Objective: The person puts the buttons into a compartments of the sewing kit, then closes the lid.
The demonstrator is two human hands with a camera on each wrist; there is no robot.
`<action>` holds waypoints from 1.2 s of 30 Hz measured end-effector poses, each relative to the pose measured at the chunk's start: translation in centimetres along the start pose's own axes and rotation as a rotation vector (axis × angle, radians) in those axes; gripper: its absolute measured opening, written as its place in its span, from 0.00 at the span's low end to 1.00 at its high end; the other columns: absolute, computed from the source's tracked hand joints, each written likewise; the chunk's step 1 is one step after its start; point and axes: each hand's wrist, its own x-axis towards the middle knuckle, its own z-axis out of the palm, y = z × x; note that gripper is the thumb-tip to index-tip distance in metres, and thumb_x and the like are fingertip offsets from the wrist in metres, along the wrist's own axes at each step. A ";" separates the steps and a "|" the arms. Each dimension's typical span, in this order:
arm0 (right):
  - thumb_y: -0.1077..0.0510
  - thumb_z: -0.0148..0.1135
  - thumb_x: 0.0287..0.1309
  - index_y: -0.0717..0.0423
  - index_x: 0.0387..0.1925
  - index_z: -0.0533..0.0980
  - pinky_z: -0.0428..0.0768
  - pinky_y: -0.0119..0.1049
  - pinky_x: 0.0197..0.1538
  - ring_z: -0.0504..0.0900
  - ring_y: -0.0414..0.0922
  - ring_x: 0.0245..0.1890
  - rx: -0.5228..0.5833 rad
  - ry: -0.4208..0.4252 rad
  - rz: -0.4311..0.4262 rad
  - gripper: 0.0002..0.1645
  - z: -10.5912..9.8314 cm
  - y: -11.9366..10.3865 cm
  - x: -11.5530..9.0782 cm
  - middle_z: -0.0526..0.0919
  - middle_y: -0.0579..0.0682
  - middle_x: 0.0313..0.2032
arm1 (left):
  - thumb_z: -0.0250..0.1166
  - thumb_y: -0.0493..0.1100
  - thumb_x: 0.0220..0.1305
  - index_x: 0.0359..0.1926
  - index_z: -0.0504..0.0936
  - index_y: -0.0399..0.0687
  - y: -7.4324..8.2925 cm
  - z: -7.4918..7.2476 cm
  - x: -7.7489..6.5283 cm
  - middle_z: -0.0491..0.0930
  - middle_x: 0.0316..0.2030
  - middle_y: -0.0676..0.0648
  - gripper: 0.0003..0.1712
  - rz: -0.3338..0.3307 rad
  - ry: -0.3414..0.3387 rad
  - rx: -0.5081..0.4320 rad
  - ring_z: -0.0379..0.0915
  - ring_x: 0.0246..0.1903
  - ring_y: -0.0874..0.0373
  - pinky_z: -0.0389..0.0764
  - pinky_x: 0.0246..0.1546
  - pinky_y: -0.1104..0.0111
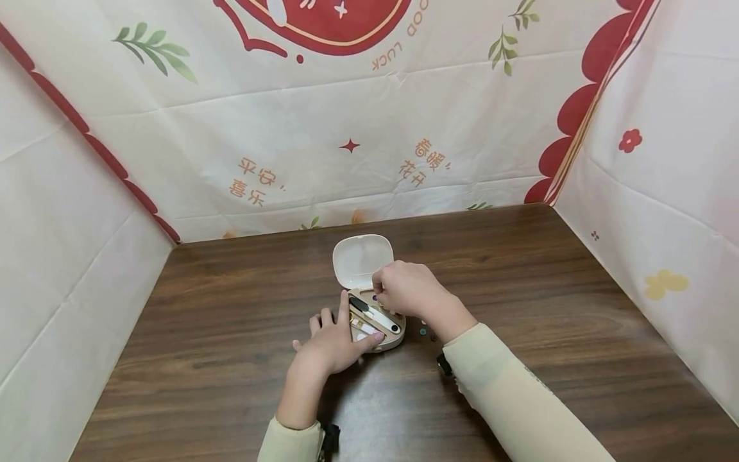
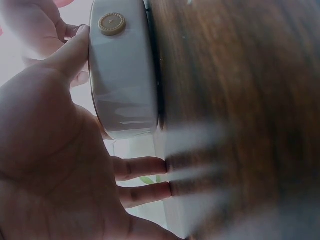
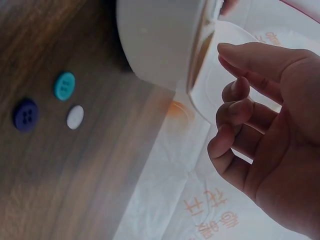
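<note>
An open cream sewing box (image 1: pixel 394 344) stands on the table, its white lid (image 1: pixel 359 258) tipped back. Inside lies a slim white tool with black ends (image 1: pixel 378 317), beside smaller pieces. My left hand (image 1: pixel 330 345) steadies the box with spread, straight fingers, thumb over the near rim and index finger along the left side. A round gold stud (image 2: pixel 111 23) marks the box's wall. Over the right-hand compartment is my right hand (image 1: pixel 410 287), fingers bent, thumb tip close to the index fingertip. I cannot tell whether they pinch something small. A purple button (image 1: pixel 374 298) shows near those fingertips.
Right of the box, loose on the brown wooden table (image 1: pixel 231 359), are a teal button (image 3: pixel 64 86), a dark blue button (image 3: pixel 26 115) and a white round piece (image 3: pixel 75 117). Printed cloth walls (image 1: pixel 323 109) enclose the back and both sides.
</note>
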 end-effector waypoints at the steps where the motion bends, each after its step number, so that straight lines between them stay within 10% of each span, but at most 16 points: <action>1: 0.58 0.66 0.63 0.40 0.23 0.79 0.74 0.41 0.27 0.77 0.40 0.23 0.003 -0.003 0.002 0.13 -0.2 0.0 -0.1 0.80 0.39 0.23 | 0.59 0.83 0.63 0.88 0.36 0.64 0.0 0.1 0.0 0.54 0.82 0.32 0.67 0.000 0.001 0.001 0.47 0.83 0.35 0.53 0.65 0.16; 19: 0.59 0.65 0.59 0.40 0.21 0.77 0.72 0.41 0.30 0.76 0.41 0.25 0.000 -0.065 0.072 0.14 -2.2 2.3 -2.7 0.79 0.40 0.23 | 0.60 0.84 0.62 0.88 0.36 0.63 -0.3 0.4 0.4 0.55 0.81 0.31 0.68 0.006 0.012 -0.006 0.48 0.82 0.34 0.54 0.65 0.16; 36: 0.64 0.66 0.58 0.43 0.21 0.76 0.73 0.41 0.31 0.75 0.42 0.26 -0.023 -0.191 0.125 0.15 0.8 4.5 -4.5 0.78 0.42 0.24 | 0.59 0.84 0.63 0.88 0.35 0.64 -0.1 0.2 0.2 0.52 0.82 0.31 0.68 0.002 -0.002 -0.008 0.45 0.83 0.34 0.53 0.66 0.16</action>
